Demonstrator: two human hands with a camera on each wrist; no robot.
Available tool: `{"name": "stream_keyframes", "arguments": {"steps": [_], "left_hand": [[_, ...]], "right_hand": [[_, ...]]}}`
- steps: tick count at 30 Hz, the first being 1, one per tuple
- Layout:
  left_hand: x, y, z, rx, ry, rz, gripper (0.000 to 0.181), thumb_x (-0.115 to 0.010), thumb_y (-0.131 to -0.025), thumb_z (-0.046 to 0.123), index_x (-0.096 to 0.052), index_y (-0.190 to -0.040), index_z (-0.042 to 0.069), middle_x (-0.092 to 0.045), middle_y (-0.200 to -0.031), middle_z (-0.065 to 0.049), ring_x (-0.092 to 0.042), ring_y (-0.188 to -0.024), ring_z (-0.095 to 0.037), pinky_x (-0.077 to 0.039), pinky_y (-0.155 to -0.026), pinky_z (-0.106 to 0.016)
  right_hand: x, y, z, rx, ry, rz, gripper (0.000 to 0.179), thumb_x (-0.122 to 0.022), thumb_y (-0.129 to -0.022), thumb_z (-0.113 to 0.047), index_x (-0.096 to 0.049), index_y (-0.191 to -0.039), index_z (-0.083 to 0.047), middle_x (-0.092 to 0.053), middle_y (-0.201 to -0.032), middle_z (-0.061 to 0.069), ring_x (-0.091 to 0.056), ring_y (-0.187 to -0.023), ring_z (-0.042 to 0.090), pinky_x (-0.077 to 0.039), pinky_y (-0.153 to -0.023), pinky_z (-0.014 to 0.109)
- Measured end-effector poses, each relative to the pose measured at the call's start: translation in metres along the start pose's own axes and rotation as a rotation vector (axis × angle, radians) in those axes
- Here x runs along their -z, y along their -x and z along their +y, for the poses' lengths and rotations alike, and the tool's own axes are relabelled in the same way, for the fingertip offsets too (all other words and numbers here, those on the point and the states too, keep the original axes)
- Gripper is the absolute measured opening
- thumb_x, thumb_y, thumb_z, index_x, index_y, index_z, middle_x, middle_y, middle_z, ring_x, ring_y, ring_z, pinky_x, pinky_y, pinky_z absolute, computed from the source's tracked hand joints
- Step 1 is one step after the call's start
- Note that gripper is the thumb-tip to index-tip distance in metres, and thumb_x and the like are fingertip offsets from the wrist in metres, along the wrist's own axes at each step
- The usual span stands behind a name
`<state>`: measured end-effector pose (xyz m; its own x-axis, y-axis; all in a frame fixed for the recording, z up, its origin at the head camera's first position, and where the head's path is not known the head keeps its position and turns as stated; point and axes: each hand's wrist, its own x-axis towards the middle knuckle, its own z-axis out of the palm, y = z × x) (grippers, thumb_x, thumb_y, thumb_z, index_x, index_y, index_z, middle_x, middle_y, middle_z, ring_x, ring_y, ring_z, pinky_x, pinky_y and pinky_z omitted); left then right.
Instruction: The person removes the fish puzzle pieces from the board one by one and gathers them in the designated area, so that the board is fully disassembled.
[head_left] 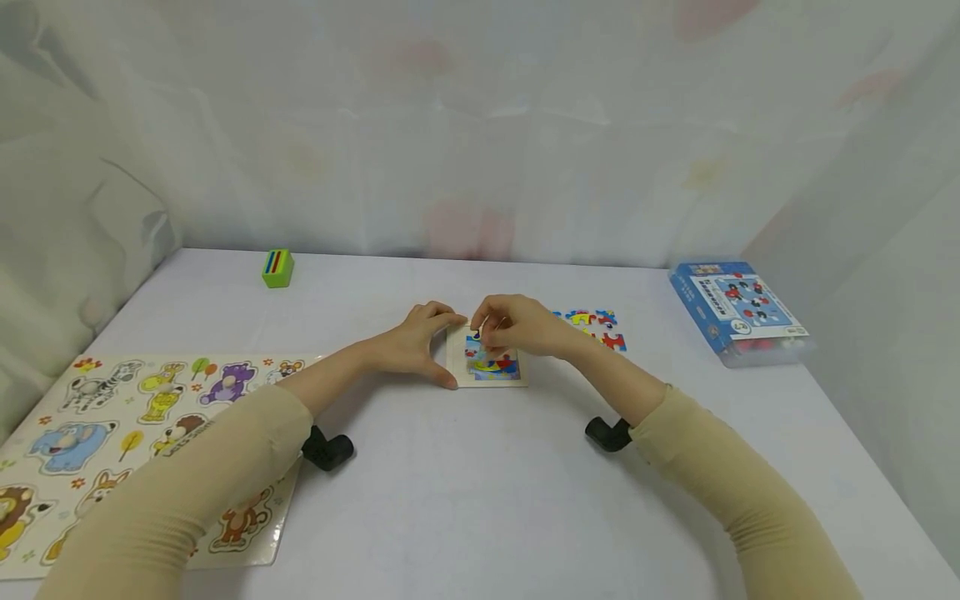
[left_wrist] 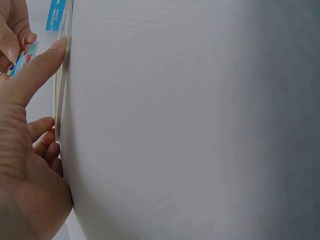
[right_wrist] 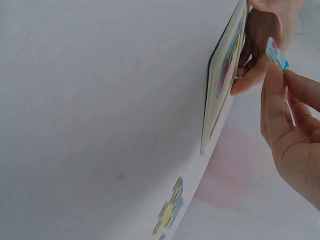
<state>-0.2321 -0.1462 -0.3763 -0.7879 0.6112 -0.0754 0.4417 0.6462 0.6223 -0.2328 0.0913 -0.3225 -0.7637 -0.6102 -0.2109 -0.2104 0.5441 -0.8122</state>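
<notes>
A small jigsaw puzzle board (head_left: 489, 384) with a pale wooden rim lies flat on the table, its tray partly filled with colourful pieces. My left hand (head_left: 408, 343) holds it by the left side, thumb at the near edge and fingers at the far edge. Above the board, my right hand (head_left: 528, 325) pinches a puzzle piece (right_wrist: 276, 52) between thumb and fingers. That piece is light blue with a red patch and is tilted clear of the board in the right wrist view. Right of the board lie loose puzzle pieces (head_left: 613, 342), partly hidden by the right forearm.
A large animal peg puzzle (head_left: 281, 508) covers the table's left side, partly under the left sleeve. Toward the back left stands a green block (head_left: 278, 269) with coloured stripes. A blue puzzle box (head_left: 738, 308) lies at the back right. Pale curtain hangs behind.
</notes>
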Motion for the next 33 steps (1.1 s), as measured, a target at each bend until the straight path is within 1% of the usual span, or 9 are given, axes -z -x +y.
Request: {"name": "stream_keyframes", "arguments": {"steps": [5, 10, 15, 20, 25, 33], "left_hand": [[0.0, 0.001, 0.002, 0.011, 0.007, -0.003, 0.103, -0.089, -0.066, 0.043, -0.038, -0.15, 0.012, -0.034, -0.149, -0.009, -0.027, -0.136, -0.029, -0.031, -0.113, -0.054], [0.0, 0.001, 0.004, 0.025, 0.013, -0.006, 0.103, -0.089, -0.066, 0.043, -0.038, -0.151, 0.013, -0.033, -0.15, -0.008, -0.027, -0.136, -0.028, -0.031, -0.114, -0.054], [-0.001, 0.0, 0.004, 0.021, 0.002, -0.006, 0.103, -0.089, -0.067, 0.044, -0.037, -0.151, 0.013, -0.033, -0.151, -0.009, -0.027, -0.136, -0.029, -0.032, -0.113, -0.055], [-0.001, 0.0, 0.003, 0.024, -0.003, -0.007, 0.104, -0.089, -0.066, 0.043, -0.037, -0.151, 0.013, -0.032, -0.151, -0.009, -0.027, -0.136, -0.029, -0.032, -0.113, -0.054], [-0.001, 0.0, 0.004, 0.029, 0.003, -0.004, 0.103, -0.089, -0.066, 0.041, -0.038, -0.151, 0.013, -0.033, -0.152, -0.008, -0.027, -0.137, -0.028, -0.032, -0.114, -0.054], [-0.001, 0.0, 0.004, 0.023, 0.005, -0.008, 0.103, -0.089, -0.067, 0.041, -0.037, -0.151, 0.014, -0.031, -0.154, -0.007, -0.026, -0.138, -0.028, -0.031, -0.115, -0.056]], "right_hand": [[0.011, 0.005, 0.007, -0.011, -0.013, 0.023, 0.018, -0.061, -0.096, -0.009, -0.062, -0.113, -0.008, -0.061, -0.097, 0.009, -0.071, -0.085, 0.022, -0.06, -0.083, 0.035], [0.023, 0.013, 0.014, -0.028, -0.028, 0.053, 0.02, -0.061, -0.094, -0.007, -0.062, -0.115, -0.006, -0.059, -0.098, 0.009, -0.07, -0.087, 0.021, -0.06, -0.085, 0.038], [0.033, 0.019, 0.024, -0.035, -0.001, 0.086, 0.02, -0.06, -0.094, -0.008, -0.062, -0.114, -0.008, -0.059, -0.098, 0.009, -0.07, -0.086, 0.021, -0.059, -0.085, 0.037], [0.042, 0.026, 0.034, -0.061, 0.017, 0.11, 0.02, -0.061, -0.094, -0.009, -0.062, -0.114, -0.009, -0.059, -0.097, 0.008, -0.068, -0.085, 0.021, -0.059, -0.085, 0.035], [0.049, 0.032, 0.044, -0.073, 0.031, 0.101, 0.022, -0.06, -0.095, -0.009, -0.061, -0.117, -0.006, -0.06, -0.097, 0.009, -0.067, -0.086, 0.021, -0.059, -0.085, 0.033], [0.057, 0.04, 0.058, -0.096, 0.012, 0.072, 0.022, -0.06, -0.096, -0.009, -0.06, -0.117, -0.003, -0.058, -0.096, 0.01, -0.067, -0.084, 0.023, -0.059, -0.082, 0.033]]}}
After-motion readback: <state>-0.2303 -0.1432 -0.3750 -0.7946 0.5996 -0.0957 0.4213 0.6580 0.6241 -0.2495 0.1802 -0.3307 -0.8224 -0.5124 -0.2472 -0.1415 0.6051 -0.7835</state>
